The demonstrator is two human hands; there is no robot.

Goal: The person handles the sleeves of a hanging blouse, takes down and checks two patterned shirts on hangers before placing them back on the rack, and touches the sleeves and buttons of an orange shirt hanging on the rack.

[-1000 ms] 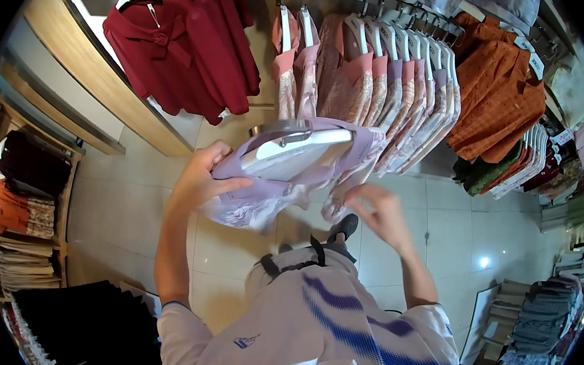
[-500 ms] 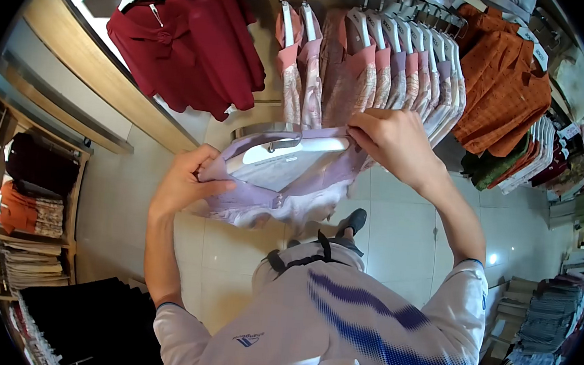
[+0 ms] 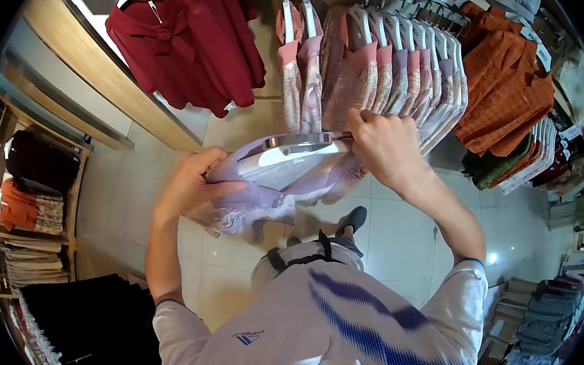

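Between my two hands hangs a lilac, pale-patterned blouse [image 3: 253, 196] on a white hanger [image 3: 286, 163]. The hanger's metal hook [image 3: 298, 141] shows above its middle. My left hand [image 3: 195, 178] pinches the blouse's left shoulder, thumb on the near side. At the other shoulder, my right hand [image 3: 387, 145] has its fingers closed on the lilac cloth by the hanger's end. Part of the cloth there is hidden behind the fingers.
Ahead, a rack [image 3: 422, 4] carries several pink and lilac blouses [image 3: 383, 73] on white hangers. Dark red blouses [image 3: 179, 43] hang at left, rust-orange shirts [image 3: 505, 89] at right. A wooden panel edge [image 3: 109, 65] runs along the left. Black garments [image 3: 89, 317] lie at lower left.
The hanger has turned, so its hook now lies flatter and further right. My right hand has rolled over into a tighter grip. The blouse's lower part has swung slightly.
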